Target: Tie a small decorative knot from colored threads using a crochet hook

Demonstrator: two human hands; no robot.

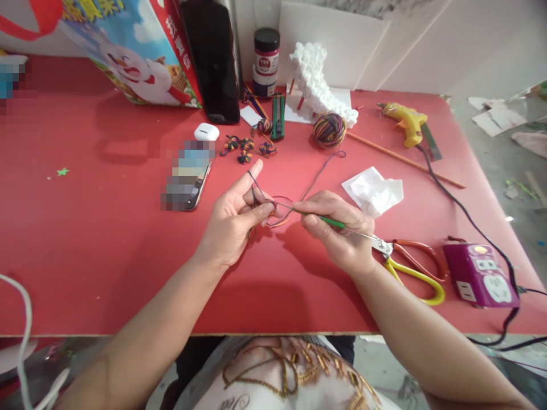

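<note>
Between thumb and fingers, my left hand [233, 219] pinches a small piece of crochet work [273, 208], with dark yarn looped over its raised index finger. My right hand [339, 228] grips a crochet hook [331, 222] with a green handle, its tip reaching the yarn at my left fingertips. A loose strand of yarn [315, 185] runs from there toward the multicoloured yarn ball [330, 131] at the back. Several small crocheted pieces [244, 145] in dark and orange yarn lie beyond my left hand. Fingers partly hide the stitches.
Scissors [416, 265] with red and yellow handles lie beside my right wrist, near a purple box [481, 276]. Behind are crumpled white paper [374, 191], a wooden stick [405, 159], a yellow glue gun [405, 122], a green cutter [278, 117] and a phone [188, 176].
</note>
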